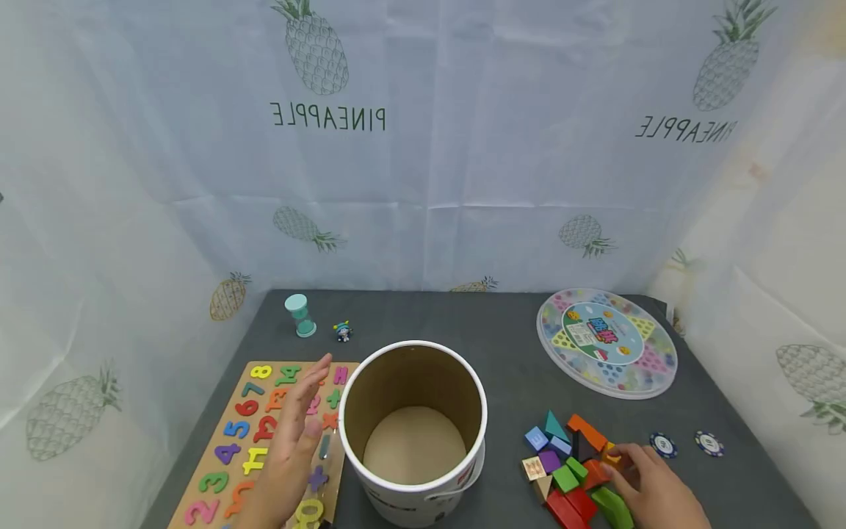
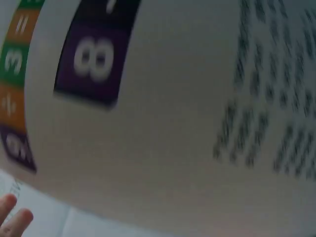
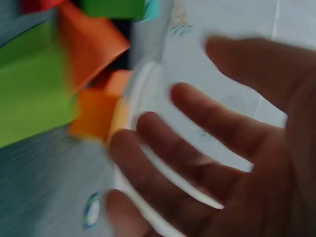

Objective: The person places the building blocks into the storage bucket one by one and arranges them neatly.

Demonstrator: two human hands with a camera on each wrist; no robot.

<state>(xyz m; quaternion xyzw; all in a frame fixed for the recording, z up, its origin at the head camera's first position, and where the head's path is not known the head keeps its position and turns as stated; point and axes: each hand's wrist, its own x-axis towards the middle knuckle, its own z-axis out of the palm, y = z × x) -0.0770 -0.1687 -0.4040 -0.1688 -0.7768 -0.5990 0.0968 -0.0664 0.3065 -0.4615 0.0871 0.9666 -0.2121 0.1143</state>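
Note:
A white bucket (image 1: 396, 504) stands upright in the middle of the head view, its inside bare. Beside its left side my left hand (image 1: 287, 448) is held up with straight fingers, over a wooden number board (image 1: 218, 441). The bucket's printed wall (image 2: 163, 143) fills most of the left wrist view. My right hand (image 1: 657, 488) is at the right edge of a pile of coloured wooden blocks (image 1: 566, 479). Its spread, slightly bent fingers are by a yellow-orange block (image 3: 94, 113), and nothing lies between thumb and fingers in the right wrist view.
At the back left stand a teal hourglass (image 1: 300, 317) and a small figurine (image 1: 343, 331). A round Chinese checkers board (image 1: 548, 339) lies at the back right. Two poker chips (image 1: 663, 445) are right of the blocks. Pineapple-printed curtains (image 1: 423, 162) enclose the dark table (image 1: 502, 367).

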